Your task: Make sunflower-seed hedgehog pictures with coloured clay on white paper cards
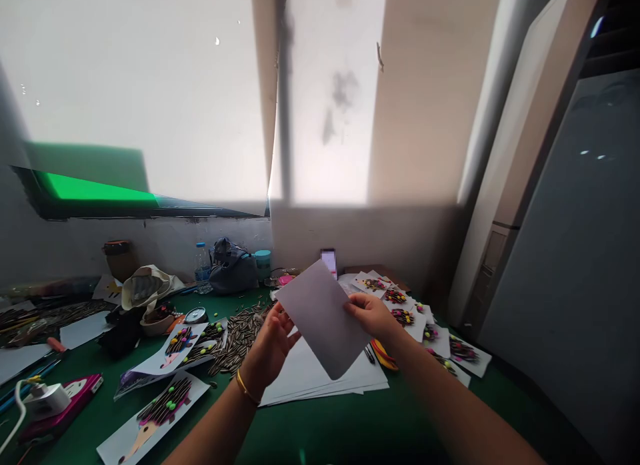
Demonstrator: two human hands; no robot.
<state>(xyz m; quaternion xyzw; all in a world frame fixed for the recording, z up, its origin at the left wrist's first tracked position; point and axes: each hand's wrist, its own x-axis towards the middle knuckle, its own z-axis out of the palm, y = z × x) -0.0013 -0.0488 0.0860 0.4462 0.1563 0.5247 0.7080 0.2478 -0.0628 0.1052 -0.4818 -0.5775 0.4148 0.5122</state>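
A plain white sheet of paper [325, 321] is tilted up in the air in front of me. My right hand [370, 313] pinches its right edge between thumb and fingers. Beside the sheet's lower left edge is my left hand [274, 341], fingers apart and at the paper's edge; whether they press on it is hard to see. A gold bangle [246, 388] circles the left wrist. Below lies a stack of white paper [310, 385] on the green table. A black pen [369, 355] and a yellow-and-red curved object [384, 355] lie partly behind my right arm.
Left of the stack is a heap of striped seeds [240, 338]. Hedgehog pictures with seed spines and coloured balls lie at left [163, 408] and right [465, 353]. A phone [329, 259], bottle [201, 268] and dark bag [233, 271] stand by the wall. A charger [47, 401] sits left.
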